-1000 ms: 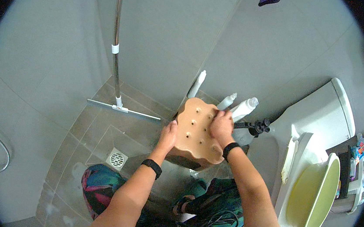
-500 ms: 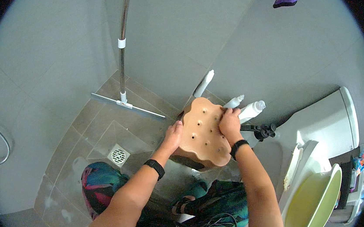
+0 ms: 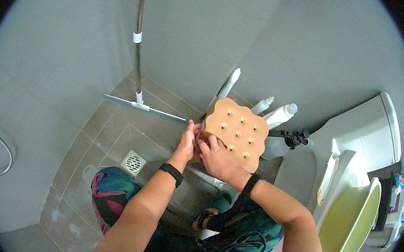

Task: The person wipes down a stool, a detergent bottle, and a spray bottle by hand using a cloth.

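A light-brown, biscuit-shaped stool [image 3: 241, 125] with a scalloped rim and dimpled holes in its top is in front of me, over the floor. My left hand [image 3: 187, 143] is at its left side, thumb up, the fingers partly hidden along the side wall. My right hand [image 3: 219, 159] reaches across to the near left side, its fingers curled against the rim and side. The stool's underside is hidden. Each wrist wears a black band. Just beyond the stool, white bottles [image 3: 281, 115] and a sprayer with a black head [image 3: 294, 137] stand by the wall.
A long-handled squeegee [image 3: 139, 105] leans at the far left corner. A square floor drain [image 3: 134, 162] lies left of my hands, with a shower hose [image 3: 9, 156] farther left. At right are a toilet [image 3: 357, 133] and a green basin [image 3: 353, 228]. My knees are close below.
My right hand has left the stool's right edge and moved to its near left side. The stool's top has turned and tilted a little. My left hand stays at the left side.
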